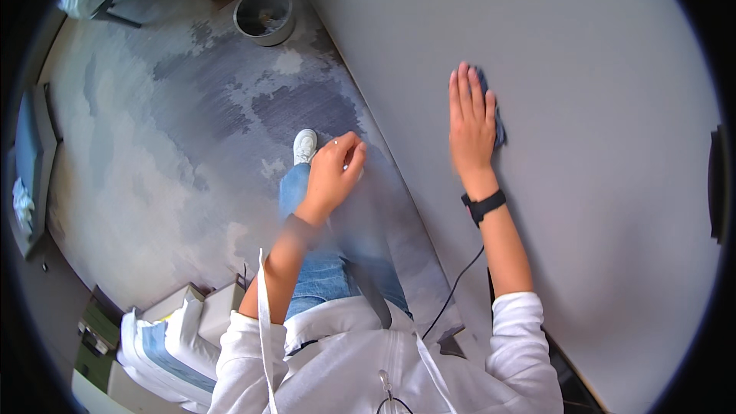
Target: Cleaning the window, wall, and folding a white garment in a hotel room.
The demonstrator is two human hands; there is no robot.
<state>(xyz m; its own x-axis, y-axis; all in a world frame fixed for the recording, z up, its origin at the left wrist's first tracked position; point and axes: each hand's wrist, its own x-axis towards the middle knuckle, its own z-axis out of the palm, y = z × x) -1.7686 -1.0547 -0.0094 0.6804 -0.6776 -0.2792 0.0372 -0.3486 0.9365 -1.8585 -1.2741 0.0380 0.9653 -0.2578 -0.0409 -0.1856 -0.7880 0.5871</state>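
My right hand (pixel 472 121) lies flat with its fingers stretched forward, pressing a dark blue cloth (pixel 499 129) against a smooth grey surface (pixel 586 126). Parts of the cloth show past the right side of the fingers; the rest is hidden under the hand. A black band (pixel 486 207) is around that wrist. My left hand (pixel 338 169) hangs in the air in front of my legs, its fingers curled, with a ring on one of them. Whether anything is inside that curl cannot be made out.
Patterned grey-blue carpet (pixel 190 126) covers the floor. A round waste bin (pixel 265 34) with litter inside stands at the upper left. A bed with white bedding (pixel 190 351) is at the lower left. A black cable (pixel 454 290) runs beside my right arm, near the grey surface's edge.
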